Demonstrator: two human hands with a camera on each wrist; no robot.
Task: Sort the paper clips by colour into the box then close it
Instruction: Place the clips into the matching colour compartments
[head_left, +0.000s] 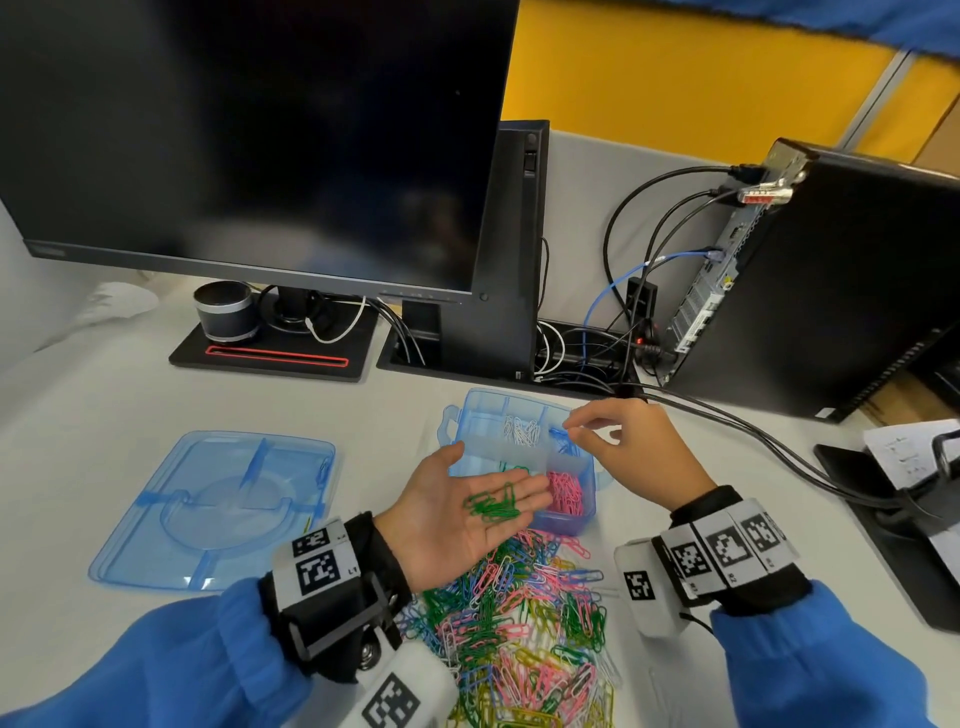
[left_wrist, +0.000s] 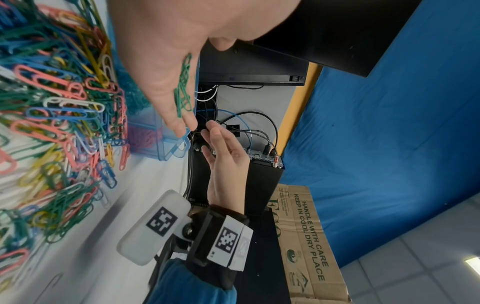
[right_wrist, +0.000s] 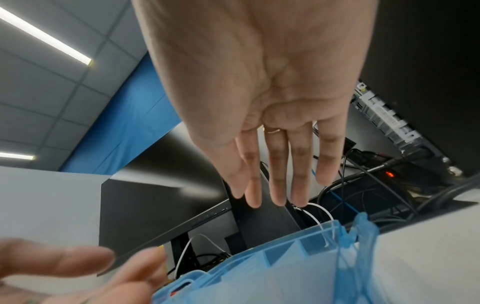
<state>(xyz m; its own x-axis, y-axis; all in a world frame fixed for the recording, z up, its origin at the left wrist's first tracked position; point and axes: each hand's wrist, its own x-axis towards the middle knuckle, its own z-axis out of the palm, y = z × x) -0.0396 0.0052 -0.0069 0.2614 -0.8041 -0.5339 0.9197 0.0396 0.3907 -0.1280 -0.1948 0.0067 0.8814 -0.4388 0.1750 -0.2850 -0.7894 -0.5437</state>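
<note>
My left hand (head_left: 467, 514) lies palm up and flat in front of the clear blue box (head_left: 566, 525), carrying a few green paper clips (head_left: 493, 506) on its fingers. The left wrist view shows the same green clips (left_wrist: 184, 88) on that hand (left_wrist: 166, 82). My right hand (head_left: 597, 436) hovers over the box's far right corner, above the blue clips (head_left: 563, 441). Its fingers (right_wrist: 275, 185) are straight with nothing seen between them. The box also holds white clips (head_left: 522, 431) and pink clips (head_left: 566, 493). A mixed pile of clips (head_left: 519, 623) lies near me.
The box's blue lid (head_left: 218, 509) lies flat to the left. A monitor (head_left: 249, 130) on its stand and a small speaker (head_left: 226, 312) are behind. A black PC tower (head_left: 831, 286) with cables (head_left: 753, 431) stands at the right, and papers (head_left: 904, 452) lie at the right edge.
</note>
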